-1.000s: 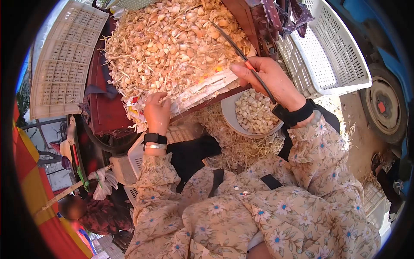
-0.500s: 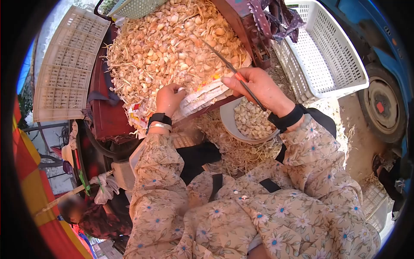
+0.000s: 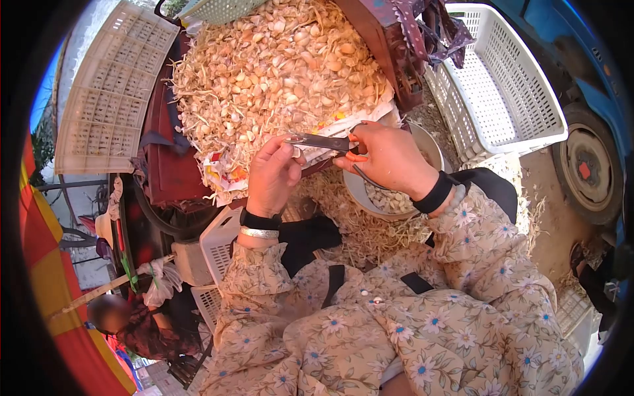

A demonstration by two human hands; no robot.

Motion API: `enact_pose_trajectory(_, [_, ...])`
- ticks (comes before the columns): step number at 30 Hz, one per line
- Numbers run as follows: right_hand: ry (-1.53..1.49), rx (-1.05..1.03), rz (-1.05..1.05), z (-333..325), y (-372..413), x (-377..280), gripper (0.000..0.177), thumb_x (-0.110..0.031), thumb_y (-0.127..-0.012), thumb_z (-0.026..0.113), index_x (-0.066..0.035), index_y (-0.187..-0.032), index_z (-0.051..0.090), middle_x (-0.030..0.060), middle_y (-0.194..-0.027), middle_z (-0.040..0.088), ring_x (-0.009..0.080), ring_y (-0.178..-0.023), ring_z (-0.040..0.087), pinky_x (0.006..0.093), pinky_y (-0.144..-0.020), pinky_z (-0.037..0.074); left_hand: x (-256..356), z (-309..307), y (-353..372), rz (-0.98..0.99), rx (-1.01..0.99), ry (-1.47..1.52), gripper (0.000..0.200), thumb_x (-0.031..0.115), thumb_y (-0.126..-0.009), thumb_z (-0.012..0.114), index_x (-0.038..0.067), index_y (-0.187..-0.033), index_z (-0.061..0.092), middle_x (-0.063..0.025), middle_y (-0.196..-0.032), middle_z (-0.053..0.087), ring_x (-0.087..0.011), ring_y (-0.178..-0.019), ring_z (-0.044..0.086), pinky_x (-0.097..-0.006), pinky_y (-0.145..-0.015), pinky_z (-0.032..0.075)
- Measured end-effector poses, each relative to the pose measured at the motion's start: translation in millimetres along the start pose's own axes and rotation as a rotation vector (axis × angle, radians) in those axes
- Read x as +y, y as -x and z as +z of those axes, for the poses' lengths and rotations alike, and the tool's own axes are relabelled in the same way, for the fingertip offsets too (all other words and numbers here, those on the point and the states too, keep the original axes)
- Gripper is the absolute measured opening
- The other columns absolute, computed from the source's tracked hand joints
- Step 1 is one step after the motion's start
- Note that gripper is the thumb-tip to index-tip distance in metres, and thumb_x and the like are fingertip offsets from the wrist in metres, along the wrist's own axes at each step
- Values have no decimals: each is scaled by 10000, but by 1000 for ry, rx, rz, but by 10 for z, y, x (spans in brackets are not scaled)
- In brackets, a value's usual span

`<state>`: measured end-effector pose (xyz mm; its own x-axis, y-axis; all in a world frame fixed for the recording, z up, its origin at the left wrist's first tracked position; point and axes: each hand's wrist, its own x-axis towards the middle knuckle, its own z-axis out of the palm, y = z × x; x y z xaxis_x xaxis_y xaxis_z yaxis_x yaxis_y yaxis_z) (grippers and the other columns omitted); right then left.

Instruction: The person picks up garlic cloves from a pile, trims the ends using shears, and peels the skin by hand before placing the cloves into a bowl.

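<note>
Above the near edge of a heap of garlic cloves (image 3: 264, 79), my left hand (image 3: 274, 173) pinches a small pale clove (image 3: 295, 152) between thumb and fingertips. My right hand (image 3: 389, 158) is closed round scissors (image 3: 321, 142) with orange on the handles. Their dark blades point left and meet the clove at my left fingertips. Below my right hand stands a pale bowl (image 3: 356, 191) holding cloves, partly hidden by that hand. A white printed sheet (image 3: 228, 178) lies under the near edge of the heap.
A white plastic crate (image 3: 502, 86) stands at the upper right, near a wheel (image 3: 588, 162) of a blue vehicle. Another crate (image 3: 109, 86) leans at the upper left. Dry stalks (image 3: 350, 234) cover the ground below the bowl. Another person (image 3: 148, 330) is at the lower left.
My left hand has lifted off the heap's edge with the clove and turned. My right hand has moved left and lower, bringing the scissor blades from over the heap to the clove.
</note>
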<state>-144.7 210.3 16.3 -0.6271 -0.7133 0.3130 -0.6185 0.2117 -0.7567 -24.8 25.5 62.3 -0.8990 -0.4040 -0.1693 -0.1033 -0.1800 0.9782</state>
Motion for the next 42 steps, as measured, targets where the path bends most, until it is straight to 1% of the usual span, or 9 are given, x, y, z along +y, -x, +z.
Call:
enact_pose_trajectory(8, [-4,-78,44,-111,-22,-18,439,-438,-716,694,-9,-770,620,136,-669,601,322,-665,609,394,-571,467,-86,173,115,-129,-66,-46,168,135,-865,529,42,-1003,549,-49,-718,559,-70,-487,421,-185,-438,326])
enact_pose_trajectory(11, [-233,71,83,-192,-99,77,456,-444,-750,676,0,-702,584,121,-564,537,265,-537,563,361,-508,431,-286,297,156,-254,-147,-246,145,85,-834,592,48,-971,565,-3,-701,559,-32,-508,445,-162,-442,324])
enact_pose_trajectory(14, [-366,98,225,-331,-136,103,478,-445,-777,660,-5,-646,527,90,-520,478,183,-478,465,323,-473,380,-525,444,126,-277,-173,-449,324,16,-795,629,10,-1108,544,6,-718,552,-38,-561,481,-175,-485,379])
enact_pose_trajectory(18, [-485,80,302,-303,-139,176,449,-431,-817,636,5,-730,573,2,-606,528,54,-573,457,230,-513,379,-487,368,-148,-14,12,-512,345,-10,-786,631,-3,-1121,547,8,-710,554,-44,-627,515,-178,-568,424])
enact_pose_trajectory(23, [-467,90,274,-309,-157,132,494,-453,-790,645,-5,-635,503,62,-511,453,150,-484,418,310,-461,352,-376,-231,-878,226,298,-953,278,74,-765,664,4,-1030,620,-12,-700,590,-76,-590,536,-214,-538,448])
enact_pose_trajectory(30, [-399,61,275,-262,-135,115,482,-446,-756,678,5,-660,537,108,-549,515,202,-500,477,339,-485,384,-237,-310,-1053,125,279,-1379,261,184,-693,726,38,-896,651,-103,-705,630,-216,-644,604,-306,-632,484])
enact_pose_trajectory(33, [-378,32,280,-253,-112,108,474,-445,-751,680,6,-677,553,118,-573,536,216,-518,502,345,-503,397,-212,-406,-982,40,307,-1408,251,204,-684,741,24,-822,633,-87,-681,620,-191,-613,580,-295,-599,469])
enact_pose_trajectory(36, [-381,13,278,-208,-100,97,471,-450,-751,675,8,-705,575,131,-602,560,240,-555,548,350,-530,419,-346,-597,-856,167,348,-1023,262,221,-684,752,12,-743,606,-66,-667,611,-159,-588,555,-287,-565,453])
enact_pose_trajectory(42, [-243,-78,238,-97,-81,24,455,-452,-741,676,-2,-747,606,140,-652,601,292,-624,602,371,-571,452,-159,-468,-374,82,282,-74,194,60,-815,627,37,-988,541,-46,-802,619,-113,-648,584,-223,-535,448])
